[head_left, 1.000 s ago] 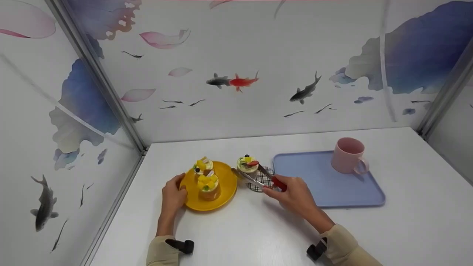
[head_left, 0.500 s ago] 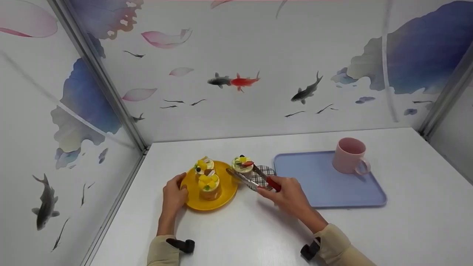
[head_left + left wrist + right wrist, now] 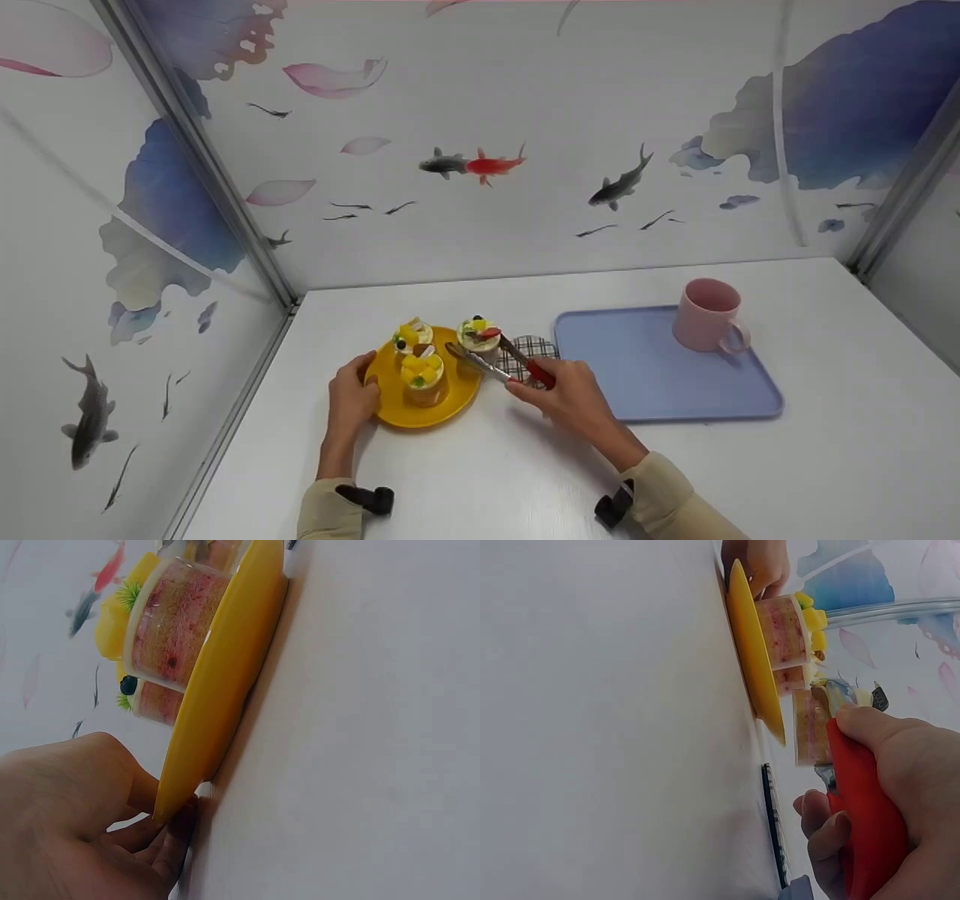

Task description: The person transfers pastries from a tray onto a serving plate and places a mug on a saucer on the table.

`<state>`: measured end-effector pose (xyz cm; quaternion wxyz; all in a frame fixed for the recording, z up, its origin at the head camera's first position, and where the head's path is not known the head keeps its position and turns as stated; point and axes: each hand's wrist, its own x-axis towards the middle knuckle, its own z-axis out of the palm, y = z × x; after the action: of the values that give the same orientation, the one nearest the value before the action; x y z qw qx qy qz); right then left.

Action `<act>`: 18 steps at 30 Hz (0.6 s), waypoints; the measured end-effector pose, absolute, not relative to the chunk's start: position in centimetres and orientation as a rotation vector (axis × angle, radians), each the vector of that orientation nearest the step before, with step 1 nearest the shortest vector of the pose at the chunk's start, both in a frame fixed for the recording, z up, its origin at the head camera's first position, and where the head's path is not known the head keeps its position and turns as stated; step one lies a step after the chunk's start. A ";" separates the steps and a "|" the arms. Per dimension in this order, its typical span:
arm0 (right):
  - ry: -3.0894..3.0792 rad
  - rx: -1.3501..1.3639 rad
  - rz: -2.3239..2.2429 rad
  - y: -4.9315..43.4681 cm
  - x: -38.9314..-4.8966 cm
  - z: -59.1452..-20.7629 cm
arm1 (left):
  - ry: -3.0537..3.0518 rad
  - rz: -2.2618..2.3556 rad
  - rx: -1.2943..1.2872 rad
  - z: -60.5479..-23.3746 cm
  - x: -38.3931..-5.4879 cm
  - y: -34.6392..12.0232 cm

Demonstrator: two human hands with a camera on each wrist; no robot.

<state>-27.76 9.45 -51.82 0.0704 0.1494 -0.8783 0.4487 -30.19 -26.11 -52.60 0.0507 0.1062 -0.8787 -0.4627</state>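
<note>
My left hand (image 3: 352,397) pinches the left rim of a yellow plate (image 3: 460,394), thumb above and fingers beneath, as the left wrist view shows. Two dessert cups with mango topping stand on it: a front one (image 3: 424,381) and a back one (image 3: 412,335). In my right hand (image 3: 566,396) are red-handled metal tongs (image 3: 862,802), closed around a third dessert cup (image 3: 478,337) topped with a strawberry piece. This cup hangs at the plate's right edge, raised off the table in the right wrist view. Layers of pink and tan cake show through the cups' clear walls.
A round checkered coaster (image 3: 534,352) lies between the plate and a blue tray (image 3: 652,375). On the tray's back right stands a pink mug (image 3: 706,315). Printed wall panels (image 3: 465,225) border the white table (image 3: 480,480) at the back and sides.
The right hand has moved left with the tongs, carrying the strawberry-topped dessert cup from above the coaster to the plate's right edge. More of the coaster shows. Left hand and plate stay put.
</note>
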 end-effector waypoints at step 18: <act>-2.607 0.495 1.362 7.5 -28.1 -51.9 | -2.683 -1.403 0.363 -52.3 -30.2 -25.9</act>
<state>-28.11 7.47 -51.90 0.0792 0.1654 -0.8713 0.4553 -30.17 -25.95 -52.28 0.0460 0.1190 -0.8789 -0.4597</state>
